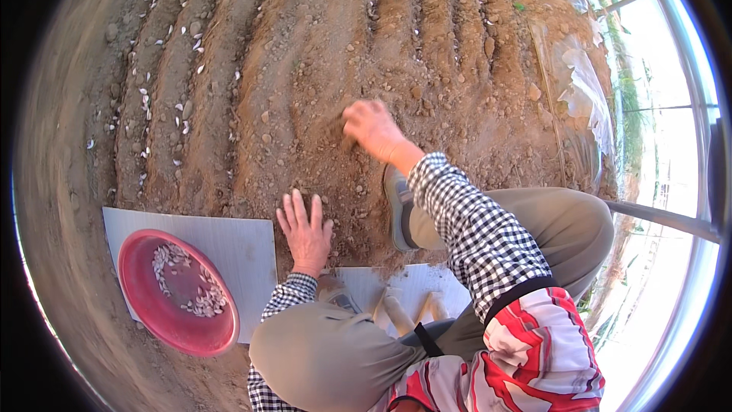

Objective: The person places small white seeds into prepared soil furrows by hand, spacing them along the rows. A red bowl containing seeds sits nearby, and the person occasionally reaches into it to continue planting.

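Note:
My left hand rests flat on the brown soil with its fingers spread, holding nothing. Farther forward and to the right, my right hand is low over the soil with curled fingers. Its fingertips are slightly blurred at the ground, and whatever they may hold is hidden. White garlic cloves lie in several furrows ahead and to the left. More garlic cloves sit in a round red plastic basin to the left of my left hand.
A pale flat board lies under the basin, and another pale board is beneath me. My shoe stands on the soil by my right arm. Torn clear plastic sheeting and metal frame bars border the right side.

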`<state>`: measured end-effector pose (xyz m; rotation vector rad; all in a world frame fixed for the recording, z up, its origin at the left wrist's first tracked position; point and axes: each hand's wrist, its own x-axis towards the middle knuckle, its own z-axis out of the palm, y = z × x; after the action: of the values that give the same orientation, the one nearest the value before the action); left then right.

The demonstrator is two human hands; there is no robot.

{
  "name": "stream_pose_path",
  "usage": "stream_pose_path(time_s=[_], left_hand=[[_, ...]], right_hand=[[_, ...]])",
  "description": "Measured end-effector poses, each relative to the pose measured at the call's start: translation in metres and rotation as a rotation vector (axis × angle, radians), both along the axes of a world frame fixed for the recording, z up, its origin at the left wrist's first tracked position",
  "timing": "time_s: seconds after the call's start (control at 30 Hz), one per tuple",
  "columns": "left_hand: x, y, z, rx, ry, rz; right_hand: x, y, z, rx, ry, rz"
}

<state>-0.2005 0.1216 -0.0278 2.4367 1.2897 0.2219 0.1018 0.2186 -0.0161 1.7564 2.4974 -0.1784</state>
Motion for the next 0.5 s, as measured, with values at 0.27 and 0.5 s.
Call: stream_pose_path(time_s=[0.27, 0.5], left_hand=[[0.068, 0.030, -0.007, -0.107, 0.072, -0.319], [0.030, -0.040, 0.012, -0.264, 0.035, -0.564]], right_hand=[[-0.032, 0.042, 0.006, -0.057, 0.233, -0.464], [-0.064, -0.043, 0.001, -0.031, 0.250, -0.139]])
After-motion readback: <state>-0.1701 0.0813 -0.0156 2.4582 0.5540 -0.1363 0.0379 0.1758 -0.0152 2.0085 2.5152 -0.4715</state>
